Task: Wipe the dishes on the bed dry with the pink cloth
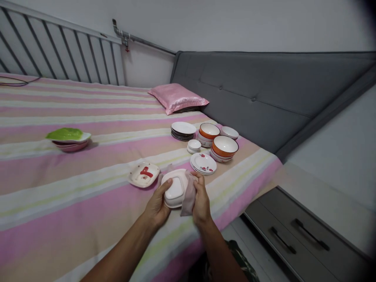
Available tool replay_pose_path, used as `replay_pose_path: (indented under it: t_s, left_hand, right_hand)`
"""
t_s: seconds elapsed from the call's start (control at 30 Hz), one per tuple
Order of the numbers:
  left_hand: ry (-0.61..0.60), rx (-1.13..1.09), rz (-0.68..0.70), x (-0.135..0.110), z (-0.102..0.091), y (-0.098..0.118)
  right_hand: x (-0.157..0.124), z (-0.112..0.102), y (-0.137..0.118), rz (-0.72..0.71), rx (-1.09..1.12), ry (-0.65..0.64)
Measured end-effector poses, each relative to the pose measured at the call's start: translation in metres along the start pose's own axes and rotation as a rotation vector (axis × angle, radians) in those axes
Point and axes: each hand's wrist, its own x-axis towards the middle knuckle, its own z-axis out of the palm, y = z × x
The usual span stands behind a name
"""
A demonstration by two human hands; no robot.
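My left hand [161,199] grips the left side of a white bowl [175,190], its thumb on the underside. The bowl is tipped so its squarish foot faces me. My right hand [201,197] is closed on a greyish-pink cloth [189,196], which lies against the bowl's right side and hangs below it. Just left of the bowl, a cream squarish dish [144,175] with a red picture lies on the bed. Beyond my right hand sits a short stack of white plates [203,163] with red flowers.
On the striped bedspread [73,188] stand dark-sided plates [183,128], small white dishes [194,145], orange-rimmed bowls [225,145] and a white bowl [229,132]. A green leaf-shaped dish [66,134] tops pink dishes at left. A pink pillow [179,97] lies by the grey headboard [249,78]; a drawer cabinet [305,235] stands right.
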Motion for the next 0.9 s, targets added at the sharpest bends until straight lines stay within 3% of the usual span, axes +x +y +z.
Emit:
replay_pose_path:
  t_s: [0.1,0.2,0.4,0.53,0.63,0.73,0.9]
  left_hand:
    - [-0.012,0.011,0.019,0.001,0.0,0.005]
    - [-0.028,0.007,0.039,0.001,0.0,0.008]
    - [-0.02,0.207,0.101,-0.001,-0.002,0.011]
    - [-0.136,0.374,0.208,-0.003,-0.004,0.005]
    - [-0.179,0.438,0.18,-0.005,-0.006,0.0]
    - [-0.203,0.474,0.129,-0.005,-0.007,-0.004]
    - [-0.206,0.515,0.075,-0.007,-0.006,-0.006]
  right_hand:
    - [0.001,-0.003,-0.004,-0.019,-0.017,-0.116]
    - [0.004,-0.007,-0.007,-0.056,-0.148,-0.152]
    - [0.012,-0.013,-0.006,-0.178,-0.308,-0.009]
    - [0.013,-0.014,-0.006,-0.281,-0.342,0.087]
    - [0.011,-0.014,-0.007,-0.362,-0.352,0.156]
    - [0.008,-0.013,-0.011,-0.52,-0.521,0.21]
    - [-0.001,-0.01,-0.017,-0.664,-0.888,0.098]
